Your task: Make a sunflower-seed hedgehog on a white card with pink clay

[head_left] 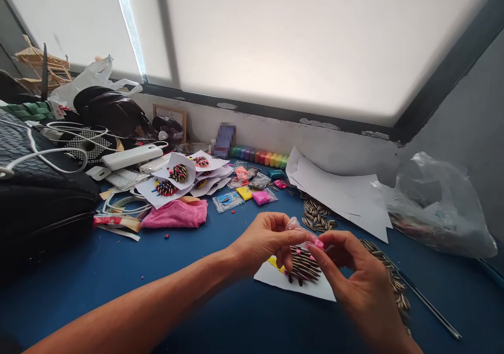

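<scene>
My left hand is closed around a small clear plastic bag. Thumb and fingertips of my right hand pinch a lump of pink clay at the bag's mouth. Right below both hands lies a white paper sheet. On it is a hedgehog-like figure of striped sunflower seeds with a yellow clay part, pink dots and black bits at its lower edge. My fingers hide some of the figure.
Loose sunflower seeds lie behind and right of my hands, beside a metal rod. Clay packets, a pink cloth and finished seed figures on paper sit farther back. Paper sheets and a plastic bag are at right.
</scene>
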The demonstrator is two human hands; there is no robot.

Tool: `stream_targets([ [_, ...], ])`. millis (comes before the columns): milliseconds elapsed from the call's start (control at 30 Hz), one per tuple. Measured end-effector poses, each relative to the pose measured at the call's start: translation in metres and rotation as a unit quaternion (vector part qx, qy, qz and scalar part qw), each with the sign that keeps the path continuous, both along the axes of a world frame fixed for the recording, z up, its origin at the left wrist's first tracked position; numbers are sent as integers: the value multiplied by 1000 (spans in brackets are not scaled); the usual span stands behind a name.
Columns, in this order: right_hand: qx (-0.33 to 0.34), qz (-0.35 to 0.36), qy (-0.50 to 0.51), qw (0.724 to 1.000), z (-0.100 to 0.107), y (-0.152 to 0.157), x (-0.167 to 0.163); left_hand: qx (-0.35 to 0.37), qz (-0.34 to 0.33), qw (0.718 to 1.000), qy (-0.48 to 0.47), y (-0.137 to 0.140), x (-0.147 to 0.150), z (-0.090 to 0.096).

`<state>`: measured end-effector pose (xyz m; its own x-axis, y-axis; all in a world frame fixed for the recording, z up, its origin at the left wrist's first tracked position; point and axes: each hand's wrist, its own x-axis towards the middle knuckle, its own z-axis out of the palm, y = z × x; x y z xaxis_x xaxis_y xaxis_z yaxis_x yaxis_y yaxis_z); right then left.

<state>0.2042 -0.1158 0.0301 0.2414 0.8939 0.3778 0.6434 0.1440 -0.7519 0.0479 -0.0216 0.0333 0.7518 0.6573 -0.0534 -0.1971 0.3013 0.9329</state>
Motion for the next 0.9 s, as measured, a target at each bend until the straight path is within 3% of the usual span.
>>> stream_targets([
  [267,-27,0,18,999,8,0,-1,40,-19,999,18,3,-2,-4],
  [433,-45,-18,71,996,16,2,-2,27,-34,998,39,1,-4,0],
  [733,-48,-31,93,994,16,3,-2,-5,13,1000,11,7,-3,-3],
  [900,-49,-24,156,986,15,3,0,-24,30,999,-8,8,-3,-3],
])
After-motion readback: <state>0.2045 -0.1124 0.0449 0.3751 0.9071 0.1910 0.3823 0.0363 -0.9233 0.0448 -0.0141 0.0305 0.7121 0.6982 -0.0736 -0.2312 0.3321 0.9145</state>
